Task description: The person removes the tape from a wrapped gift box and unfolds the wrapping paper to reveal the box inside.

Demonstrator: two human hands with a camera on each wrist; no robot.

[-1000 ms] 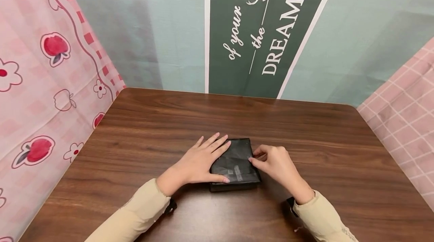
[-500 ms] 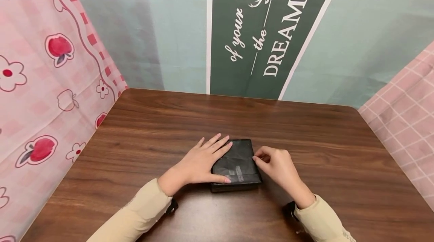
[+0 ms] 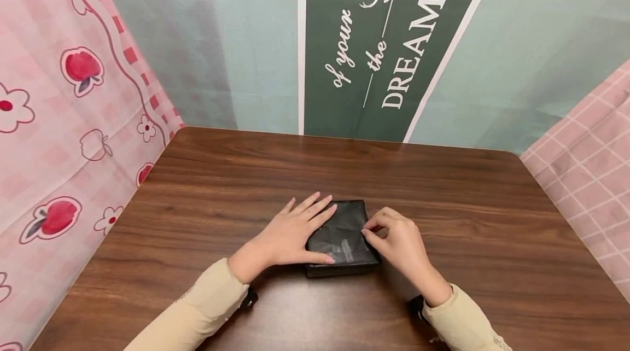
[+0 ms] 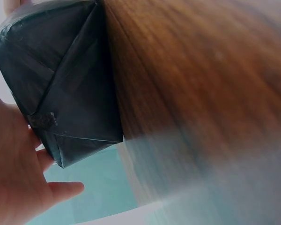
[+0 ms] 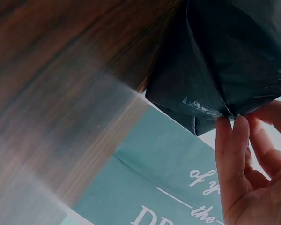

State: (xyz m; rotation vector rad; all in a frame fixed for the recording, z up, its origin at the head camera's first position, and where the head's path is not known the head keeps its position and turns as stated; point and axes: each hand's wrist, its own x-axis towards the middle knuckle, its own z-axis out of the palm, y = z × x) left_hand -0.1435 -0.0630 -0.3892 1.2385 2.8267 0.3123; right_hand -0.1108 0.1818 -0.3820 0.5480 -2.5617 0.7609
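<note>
- Black wrapped package (image 3: 342, 239) lies flat mid-tabletop (image 3: 206, 187), nearer the front edge.
- Left hand (image 3: 290, 233): fingers straight, pressing the package's left side, likely steadying it.
- Right hand (image 3: 401, 239): fingertips pinch the wrap at its right edge.

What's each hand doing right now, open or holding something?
Left hand: open, fingers flat on the black wrapped package.
Right hand: fingertips pinching the package's right edge.

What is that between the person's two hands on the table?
A black wrapped parcel, shown in the head view. The left hand lies flat on its left side, and the right hand pinches its right edge. Clear tape patches sit on top.
</note>
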